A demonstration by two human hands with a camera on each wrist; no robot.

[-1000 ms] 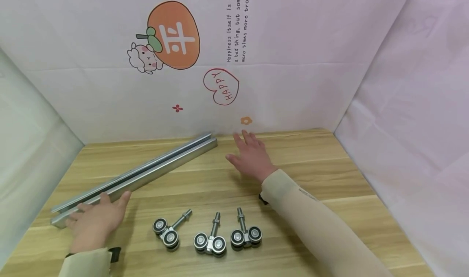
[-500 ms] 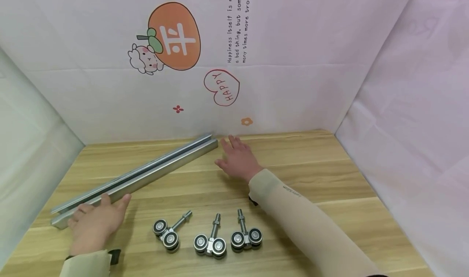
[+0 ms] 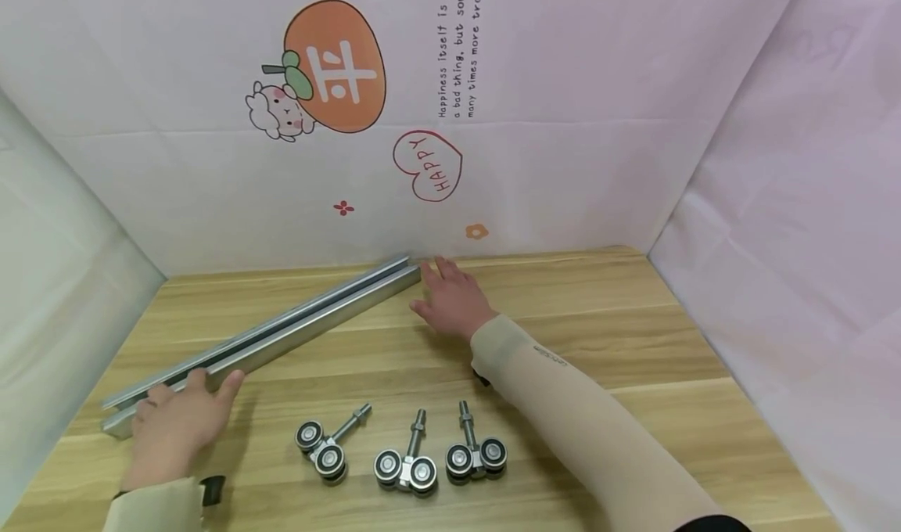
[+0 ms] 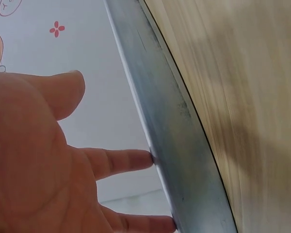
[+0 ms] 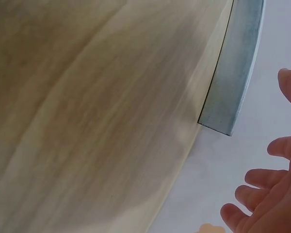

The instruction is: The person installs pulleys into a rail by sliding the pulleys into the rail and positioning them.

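A metal channel rail (image 3: pixel 310 328), its slot facing up, lies slantwise across the left half of the wooden table. My left hand (image 3: pixel 176 422) is at its near left end; in the left wrist view two extended fingers touch the top edge of the rail (image 4: pixel 160 107), thumb held away. By the far end is my right hand (image 3: pixel 454 301), fingers spread. The right wrist view has these fingers (image 5: pixel 266 179) apart from the rail's cut end (image 5: pixel 230 73), holding nothing. In front lie three twin-wheeled roller trolleys with threaded bolts: left (image 3: pixel 331 461), middle (image 3: pixel 389 466) and right (image 3: pixel 460 460).
Behind the wooden table (image 3: pixel 591 328) rises a white printed cloth backdrop (image 3: pixel 563 172). White cloth walls also close off the left (image 3: pixel 56 266) and right (image 3: pixel 795 227) sides. The rail's far end comes close to the back cloth.
My right hand has moved left, up to the far end of the rail. The left hand stays by the near end, and the rail and trolleys lie as before.
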